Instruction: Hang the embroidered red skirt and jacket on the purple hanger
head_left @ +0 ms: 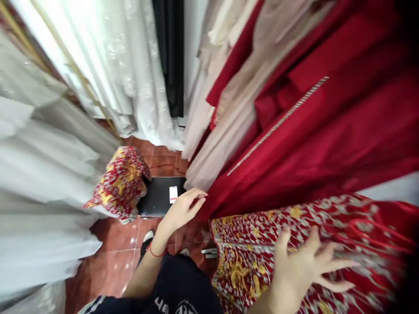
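Note:
My left hand [186, 208], with a thin red string on its wrist, is held above a black flat-topped box [157, 196], beside the hem of a red gown. Its fingers bend towards the thumb with a gap between, and nothing shows in them. My right hand [303, 268] is spread over a red garment embroidered in gold and silver [240, 272], which hangs at the lower right. Blur hides whether the fingertips touch the cloth. Above it, the plain red gown [314, 131] has a pale beaded strip [278, 126].
White gowns [42, 183] hang on the left and at the back, near a gold pole [72, 61]. Beige dresses [225, 135] hang centre right. Another embroidered red-and-gold cloth [121, 185] lies over the box's left end. A white label [173, 194] is on the box; red tiles [114, 257] cover the floor.

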The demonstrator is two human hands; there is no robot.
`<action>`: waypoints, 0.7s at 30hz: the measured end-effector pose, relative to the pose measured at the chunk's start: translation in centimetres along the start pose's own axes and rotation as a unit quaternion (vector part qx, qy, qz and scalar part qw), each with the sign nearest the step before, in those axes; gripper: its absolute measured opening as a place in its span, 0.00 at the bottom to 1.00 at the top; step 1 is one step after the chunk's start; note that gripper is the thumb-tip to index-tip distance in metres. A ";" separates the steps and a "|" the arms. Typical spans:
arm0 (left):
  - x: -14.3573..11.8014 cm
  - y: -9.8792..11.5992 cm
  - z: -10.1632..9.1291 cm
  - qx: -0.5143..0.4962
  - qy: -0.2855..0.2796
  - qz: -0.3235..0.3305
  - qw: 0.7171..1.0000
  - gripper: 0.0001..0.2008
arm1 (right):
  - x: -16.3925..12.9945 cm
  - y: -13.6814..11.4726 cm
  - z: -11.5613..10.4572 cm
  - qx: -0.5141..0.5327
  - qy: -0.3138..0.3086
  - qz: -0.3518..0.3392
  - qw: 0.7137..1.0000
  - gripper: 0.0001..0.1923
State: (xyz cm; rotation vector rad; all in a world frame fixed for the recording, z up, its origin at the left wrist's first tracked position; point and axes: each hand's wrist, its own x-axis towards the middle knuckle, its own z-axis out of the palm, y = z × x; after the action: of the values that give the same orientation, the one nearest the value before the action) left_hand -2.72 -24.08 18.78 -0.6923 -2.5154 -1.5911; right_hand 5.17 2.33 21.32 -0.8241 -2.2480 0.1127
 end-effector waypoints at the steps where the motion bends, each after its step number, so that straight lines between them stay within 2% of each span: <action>1: -0.9 -1.1 -1.4 0.000 0.012 -0.023 1.000 0.13 | -0.4 -1.1 1.3 -0.011 -0.049 -0.007 0.999 0.31; 3: -2.4 -2.7 -4.4 0.002 0.030 -0.060 0.998 0.13 | -1.4 -3.9 3.6 -0.034 -0.175 -0.052 0.983 0.29; 4: -2.9 -3.1 -6.0 0.002 0.037 -0.071 0.997 0.13 | -2.1 -5.7 4.6 -0.039 -0.241 -0.087 0.966 0.28; 7: -4.3 -3.7 -11.3 -0.020 0.054 -0.072 0.996 0.12 | -5.2 -12.9 7.0 -0.027 -0.416 -0.189 0.889 0.27; 9: -5.1 -4.0 -15.2 -0.041 0.059 -0.059 0.996 0.13 | -8.6 -18.8 8.2 -0.007 -0.487 -0.244 0.839 0.26; 12: -6.2 -5.8 -21.3 -0.023 0.079 -0.060 0.995 0.14 | -15.1 -28.2 9.9 0.047 -0.530 -0.332 0.779 0.19; 14: -6.7 -8.7 -25.0 0.013 0.108 -0.082 0.991 0.13 | -19.9 -33.9 10.9 0.090 -0.541 -0.376 0.747 0.15; 16: -7.4 -13.0 -28.1 0.011 0.143 -0.148 0.979 0.12 | -24.6 -38.7 11.7 0.131 -0.544 -0.404 0.724 0.17; 17: -7.8 -15.6 -29.3 -0.010 0.157 -0.200 0.967 0.11 | -26.8 -40.7 11.9 0.144 -0.542 -0.409 0.720 0.18; 18: -8.4 -18.2 -30.3 -0.049 0.190 -0.278 0.940 0.09 | -28.9 -42.4 12.1 0.152 -0.539 -0.409 0.720 0.20; 21: -11.2 -25.4 -31.3 -0.066 0.230 -0.400 0.885 0.12 | -33.4 -45.6 12.4 0.153 -0.534 -0.391 0.734 0.20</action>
State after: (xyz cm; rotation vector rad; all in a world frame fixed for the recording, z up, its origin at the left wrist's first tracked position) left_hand -8.45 -64.18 8.33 0.7687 -2.4248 -1.8300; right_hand -9.39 -51.54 6.03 0.6383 -3.2819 0.6699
